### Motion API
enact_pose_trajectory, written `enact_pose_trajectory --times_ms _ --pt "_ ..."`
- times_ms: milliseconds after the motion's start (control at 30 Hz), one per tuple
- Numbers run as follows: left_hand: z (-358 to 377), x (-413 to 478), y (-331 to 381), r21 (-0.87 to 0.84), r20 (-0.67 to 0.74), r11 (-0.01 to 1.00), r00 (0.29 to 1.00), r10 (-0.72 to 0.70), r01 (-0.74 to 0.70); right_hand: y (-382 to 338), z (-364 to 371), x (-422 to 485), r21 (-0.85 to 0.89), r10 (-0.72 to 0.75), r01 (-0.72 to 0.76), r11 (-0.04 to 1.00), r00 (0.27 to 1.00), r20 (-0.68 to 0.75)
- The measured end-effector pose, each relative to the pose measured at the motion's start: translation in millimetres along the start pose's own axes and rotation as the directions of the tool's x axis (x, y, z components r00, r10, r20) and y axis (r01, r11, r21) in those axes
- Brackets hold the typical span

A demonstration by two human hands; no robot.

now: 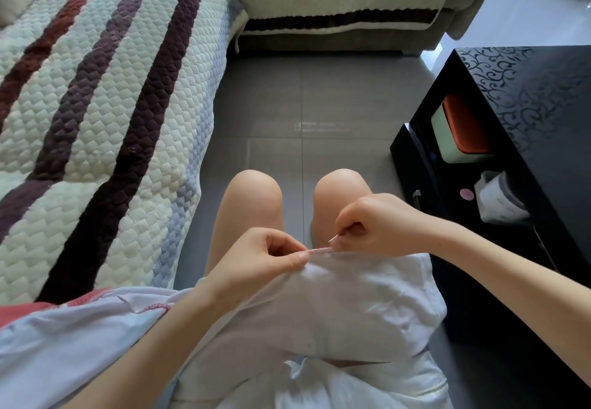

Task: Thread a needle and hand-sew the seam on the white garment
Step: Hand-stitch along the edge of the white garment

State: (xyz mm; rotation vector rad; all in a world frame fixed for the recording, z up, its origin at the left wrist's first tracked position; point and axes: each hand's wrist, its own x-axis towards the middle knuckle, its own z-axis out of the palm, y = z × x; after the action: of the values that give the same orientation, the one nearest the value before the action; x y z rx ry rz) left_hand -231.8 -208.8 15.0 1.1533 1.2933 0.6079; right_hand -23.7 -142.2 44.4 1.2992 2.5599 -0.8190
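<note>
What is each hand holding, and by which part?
The left hand pinches the white garment at its seam edge; right hand pinches the needle by its upper end.

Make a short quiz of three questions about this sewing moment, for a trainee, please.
1. True or false: the left hand pinches the stitched edge of the white garment.
2. Which hand holds the needle? A) the left hand B) the right hand C) neither hand
3. Fill in the word: the black table stands on the person's ____ side.

Key: 1 true; 2 B; 3 right.
</note>
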Motion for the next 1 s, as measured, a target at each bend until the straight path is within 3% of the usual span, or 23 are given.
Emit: enact_pose_trajectory --times_ms 133,333,567,733,1000 --pt "0 0 1 0.024 -0.007 1.0 1.0 -0.014 0.015 3 8 -9 0.015 -0.016 0.016 1.0 0.999 -0.034" --pt "4 0 2 0.035 -0.045 0.997 0.997 -0.062 0.063 3 18 -16 0.08 0.049 -0.034 0.996 0.98 -0.195" --pt "7 3 0 -0.033 -0.093 0.995 0.991 -0.092 0.09 -13 47 -27 0.168 -0.024 0.126 0.978 0.861 -0.508" --pt "9 2 -1 -0.054 -0.098 0.995 0.991 -0.092 0.087 -21 59 -30 0.056 0.079 -0.057 0.997 0.83 -0.552" --pt "10 2 0 -0.057 -0.105 0.994 0.99 -0.099 0.093 -19 63 -27 0.097 0.087 -0.039 0.995 0.816 -0.571"
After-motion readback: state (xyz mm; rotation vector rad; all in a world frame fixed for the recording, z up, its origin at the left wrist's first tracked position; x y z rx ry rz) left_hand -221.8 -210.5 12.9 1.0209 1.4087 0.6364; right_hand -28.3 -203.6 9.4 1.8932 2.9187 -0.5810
